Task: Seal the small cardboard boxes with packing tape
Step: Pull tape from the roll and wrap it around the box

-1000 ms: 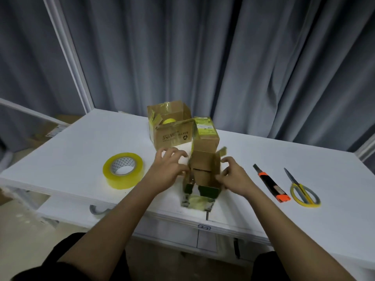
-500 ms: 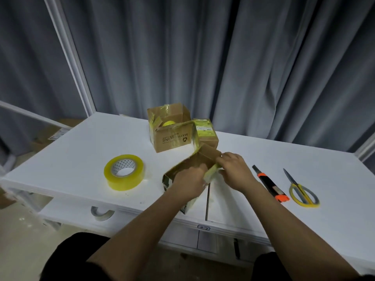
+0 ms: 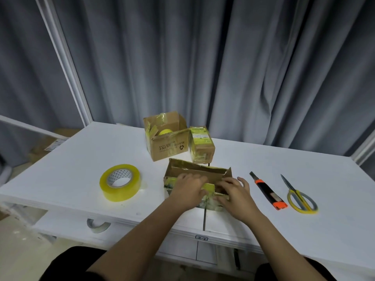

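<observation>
The open cardboard box (image 3: 197, 177) lies near the white table's (image 3: 60, 165) front edge, long axis left-right, opening up. Left hand (image 3: 189, 189) and right hand (image 3: 235, 191) press its near flaps with fairly straight fingers.

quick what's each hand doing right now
Left hand: fingers straight, pressing a flap of the open cardboard box down.
Right hand: fingers relaxed, resting on the same box; holds nothing.
</observation>
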